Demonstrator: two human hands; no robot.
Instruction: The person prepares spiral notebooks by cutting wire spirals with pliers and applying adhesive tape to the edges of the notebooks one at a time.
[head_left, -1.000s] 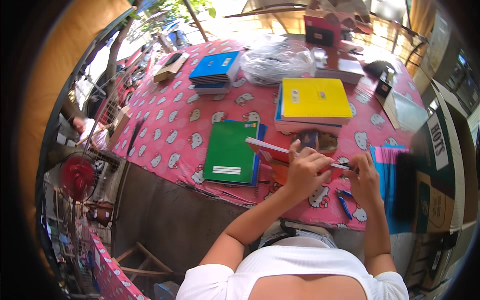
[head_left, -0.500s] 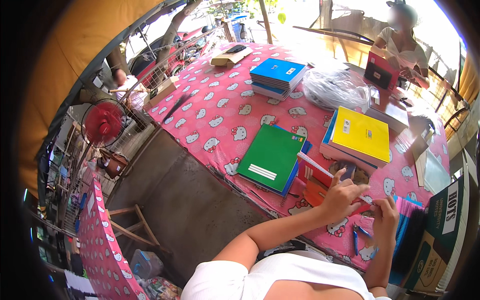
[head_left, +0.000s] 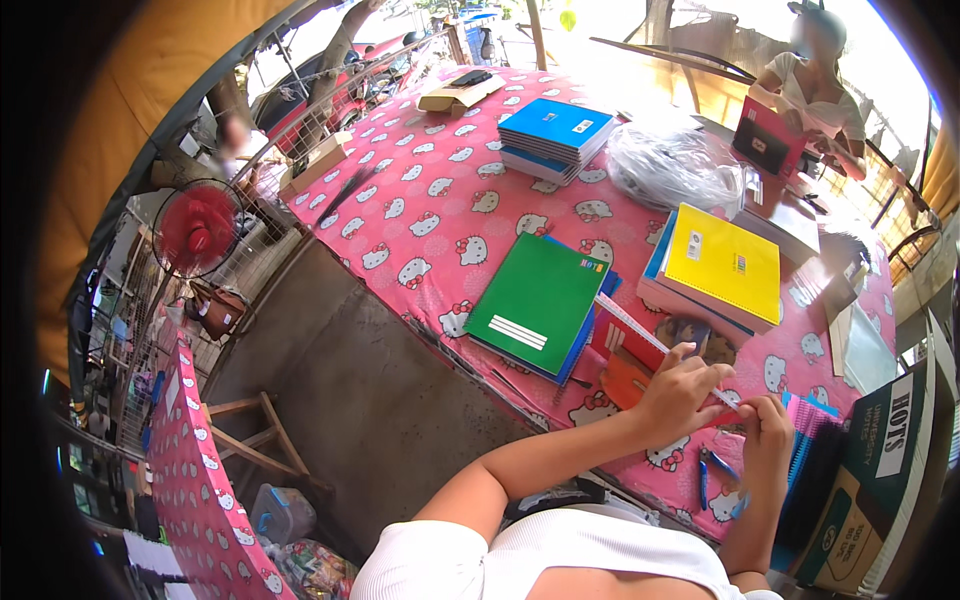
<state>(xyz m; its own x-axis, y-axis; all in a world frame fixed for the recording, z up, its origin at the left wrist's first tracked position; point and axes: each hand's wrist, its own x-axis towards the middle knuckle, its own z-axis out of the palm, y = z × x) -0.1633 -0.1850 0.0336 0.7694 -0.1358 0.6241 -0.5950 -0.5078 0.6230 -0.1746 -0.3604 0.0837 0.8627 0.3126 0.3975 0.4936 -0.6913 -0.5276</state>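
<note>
Handling of a red notebook (head_left: 627,341) at the lower right of the table (head_left: 450,215). The notebook lies between the green notebook (head_left: 540,305), to its left, and the person's two hands; it is tilted with a pale strip (head_left: 632,322) along its upper edge, running obliquely from upper left to lower right. The left hand (head_left: 685,393) has its grip clamped on this edge, fingers over it and thumb below; the right hand (head_left: 768,425) has its fingertips together, seemingly pinched on the strip's lower right end. The step in hand is judged to be close work at that end, with the left hand steadying and the right manipulating; continuing it would call for a firm left hold and a small, precise movement of the right fingertips. The notebook's visible face is plain red with a pale, lined label, partly covered by the left hand; whether the strip is a coil or paper edges is too fine to tell. An orange piece (head_left: 626,378) lies just beneath the notebook. Pliers with blue handles (head_left: 703,482) rest below the hands, near the table's front edge, untouched.
</note>
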